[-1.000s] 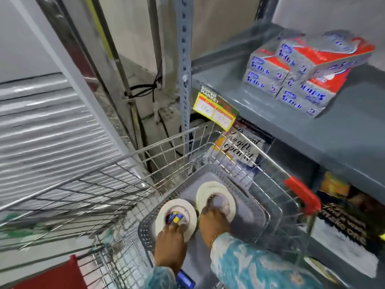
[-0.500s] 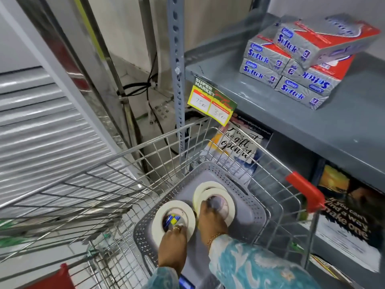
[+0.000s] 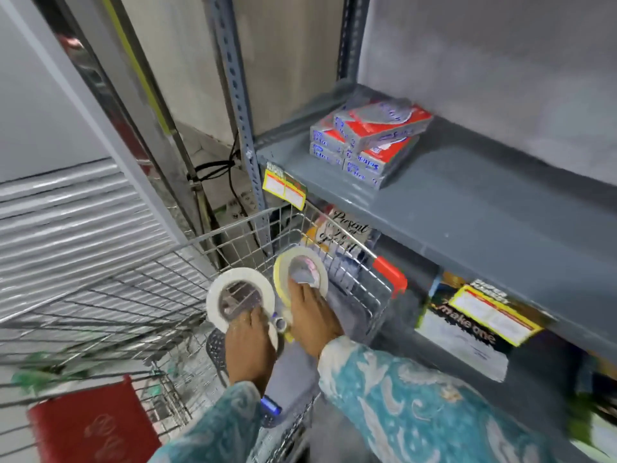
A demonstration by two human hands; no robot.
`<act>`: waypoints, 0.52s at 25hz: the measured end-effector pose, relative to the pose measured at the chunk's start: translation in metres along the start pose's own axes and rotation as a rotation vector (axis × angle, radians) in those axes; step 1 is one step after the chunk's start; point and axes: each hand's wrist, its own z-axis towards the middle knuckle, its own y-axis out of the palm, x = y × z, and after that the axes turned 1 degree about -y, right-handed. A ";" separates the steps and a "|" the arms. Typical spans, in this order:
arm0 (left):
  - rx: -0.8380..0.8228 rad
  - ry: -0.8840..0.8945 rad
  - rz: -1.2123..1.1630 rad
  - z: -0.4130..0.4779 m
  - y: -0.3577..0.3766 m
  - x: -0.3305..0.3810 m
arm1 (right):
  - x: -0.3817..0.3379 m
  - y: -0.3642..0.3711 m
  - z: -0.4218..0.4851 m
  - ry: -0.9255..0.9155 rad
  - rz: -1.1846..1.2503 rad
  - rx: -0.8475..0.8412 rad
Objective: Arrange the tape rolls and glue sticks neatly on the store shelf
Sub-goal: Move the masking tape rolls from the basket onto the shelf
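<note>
- Left hand (image 3: 248, 342): closed on the near edge of a white tape roll (image 3: 240, 297), holding it tilted above the wire shopping cart (image 3: 140, 295).
- Right hand (image 3: 312, 317): gripping a second tape roll (image 3: 300, 270), fingers hooked into its core; this roll has a yellowish outer edge and is raised above the cart just beside the first roll.
- Both rolls are clear of the grey perforated basket (image 3: 217, 345) that sits inside the cart; the two hands are close together, each with its own roll.
- A small object shows between the hands, too blurred to identify.
- Grey metal shelf (image 3: 467, 202): to the right of the cart and higher than the rolls; neither roll is on it.
- Stack of red-and-grey boxes (image 3: 370, 142): on the shelf near its left rear corner.
- Yellow price tag (image 3: 283, 187): hanging from the shelf's front left edge, just above the cart rim.
- Lower shelf level: printed packages (image 3: 460, 332), partly behind the cart's red handle (image 3: 389, 270).
- Sleeves (image 3: 417, 412): teal with a pale pattern, reaching to the wrists.
</note>
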 end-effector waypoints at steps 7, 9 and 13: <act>0.381 0.101 0.030 0.004 -0.107 0.110 | 0.026 -0.116 -0.068 -0.182 -0.095 0.641; 0.431 0.189 0.032 0.013 -0.129 0.147 | 0.050 -0.149 -0.083 -0.066 -0.130 0.759; 0.342 0.592 0.166 0.014 -0.123 0.235 | 0.133 -0.190 -0.148 0.250 -0.192 0.834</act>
